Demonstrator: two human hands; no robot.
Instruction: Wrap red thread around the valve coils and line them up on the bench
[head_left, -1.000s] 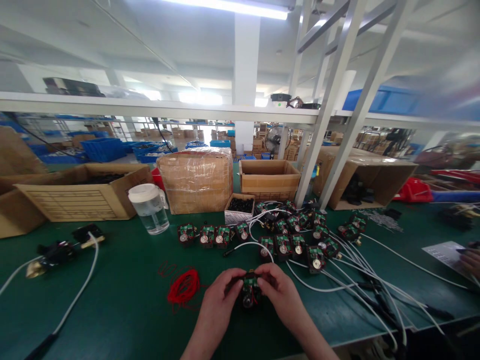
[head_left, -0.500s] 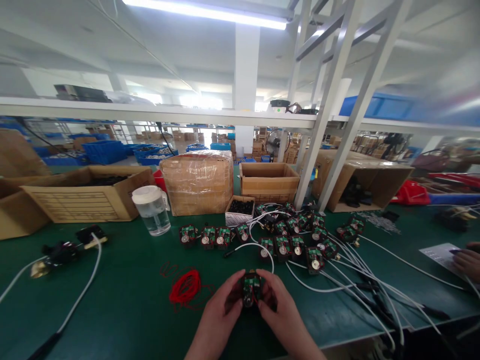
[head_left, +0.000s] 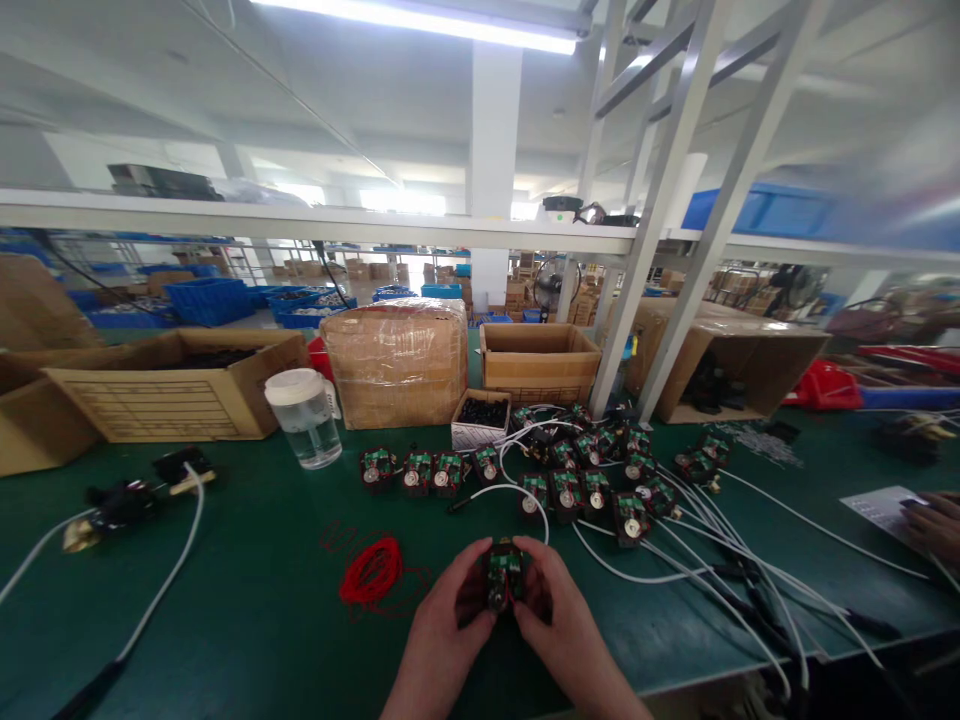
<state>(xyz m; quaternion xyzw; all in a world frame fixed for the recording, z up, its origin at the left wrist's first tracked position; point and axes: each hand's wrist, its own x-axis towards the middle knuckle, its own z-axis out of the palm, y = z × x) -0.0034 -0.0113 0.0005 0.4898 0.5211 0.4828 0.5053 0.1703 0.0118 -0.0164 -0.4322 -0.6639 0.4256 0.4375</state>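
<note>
I have one small circuit module grasped from both sides, my left fingers on one flank and my right fingers on the other, thumbs at its near end; I can't tell whether its underside touches the bench. Left of my fingers lies one coil of red wire. Straight beyond them and slightly leftward, I count four similar modules in a loose row; beyond and to the right, four more make a front row, with others behind overlapping too much to number. Two further modules sit together farther right. Several white cables run across my right, too tangled to count. Past the rows I see one small box of black parts, one wrapped carton and, left of that, one clear jug. Far right of my fingers, one co-worker's hand rests near one printed sheet.
</note>
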